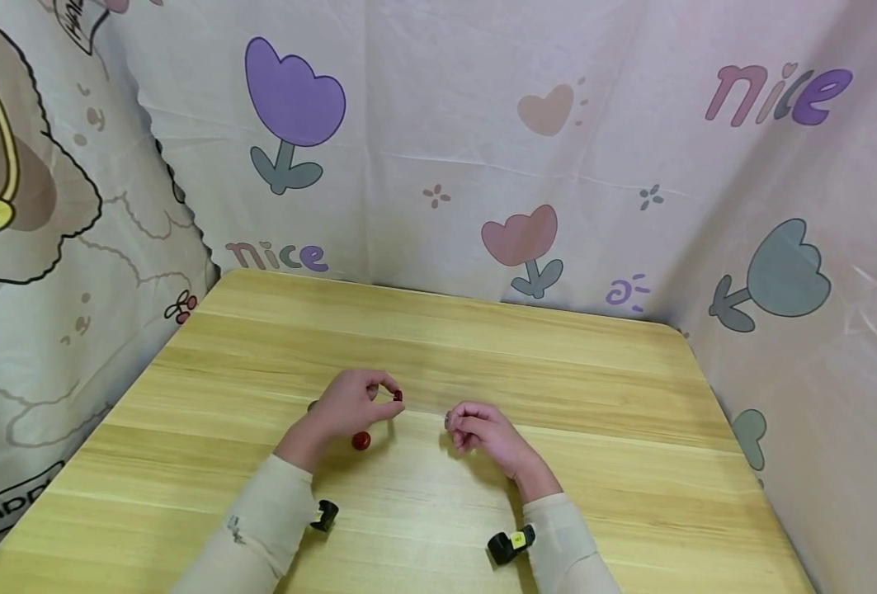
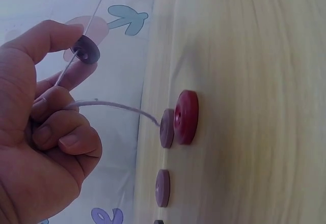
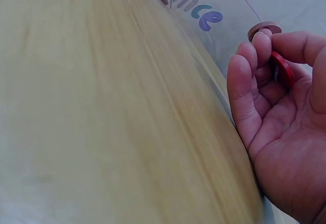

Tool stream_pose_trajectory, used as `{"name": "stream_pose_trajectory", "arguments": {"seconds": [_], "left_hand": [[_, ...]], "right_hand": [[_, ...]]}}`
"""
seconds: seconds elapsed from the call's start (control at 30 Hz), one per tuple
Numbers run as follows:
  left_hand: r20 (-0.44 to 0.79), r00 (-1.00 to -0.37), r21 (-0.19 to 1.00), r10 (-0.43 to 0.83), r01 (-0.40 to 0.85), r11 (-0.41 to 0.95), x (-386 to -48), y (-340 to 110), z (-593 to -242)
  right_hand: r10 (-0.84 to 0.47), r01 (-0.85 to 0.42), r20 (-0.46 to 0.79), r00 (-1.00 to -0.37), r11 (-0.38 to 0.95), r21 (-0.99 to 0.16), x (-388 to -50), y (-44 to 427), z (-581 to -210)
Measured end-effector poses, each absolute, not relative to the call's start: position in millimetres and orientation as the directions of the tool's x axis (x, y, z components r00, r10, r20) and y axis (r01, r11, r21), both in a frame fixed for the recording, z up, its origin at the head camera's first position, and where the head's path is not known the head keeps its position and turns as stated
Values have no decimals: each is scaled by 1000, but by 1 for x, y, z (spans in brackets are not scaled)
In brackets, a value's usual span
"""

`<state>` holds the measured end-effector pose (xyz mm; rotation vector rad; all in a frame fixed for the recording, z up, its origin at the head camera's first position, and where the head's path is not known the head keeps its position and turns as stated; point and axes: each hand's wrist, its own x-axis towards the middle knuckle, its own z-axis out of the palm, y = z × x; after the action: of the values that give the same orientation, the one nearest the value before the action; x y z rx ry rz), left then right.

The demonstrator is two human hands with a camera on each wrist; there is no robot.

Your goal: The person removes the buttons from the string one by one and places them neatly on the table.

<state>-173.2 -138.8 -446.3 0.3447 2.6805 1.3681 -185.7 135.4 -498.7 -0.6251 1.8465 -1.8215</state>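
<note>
My left hand (image 1: 351,403) pinches a dark button (image 2: 86,50) between thumb and index finger, the other fingers curled. A thin pale string (image 2: 97,7) passes through that button and stretches across to my right hand (image 1: 488,433). The right fingers hold a brownish button (image 3: 264,29) at their tips, on the string's line. Inside the same curled hand sits a red button (image 3: 283,70). Below the left hand, another red button (image 2: 186,117) stands out on the table beside a mauve button (image 2: 166,128). From the left hand a string length droops to that mauve button.
A second mauve button (image 2: 162,188) lies nearer on the wooden table (image 1: 557,363), with a dark edge of something just visible below it. Printed curtains (image 1: 438,124) hang behind the table and at both sides. Black wrist straps (image 1: 511,544) sit at both sleeves.
</note>
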Motion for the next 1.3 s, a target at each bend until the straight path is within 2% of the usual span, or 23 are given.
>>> {"name": "stream_pose_trajectory", "arguments": {"seconds": [1.3], "left_hand": [[-30,-989,822,142,56,566,-169,-175,-446]], "right_hand": [[-608,-22,-22,-794,65,-998,-186,135,-497]]}}
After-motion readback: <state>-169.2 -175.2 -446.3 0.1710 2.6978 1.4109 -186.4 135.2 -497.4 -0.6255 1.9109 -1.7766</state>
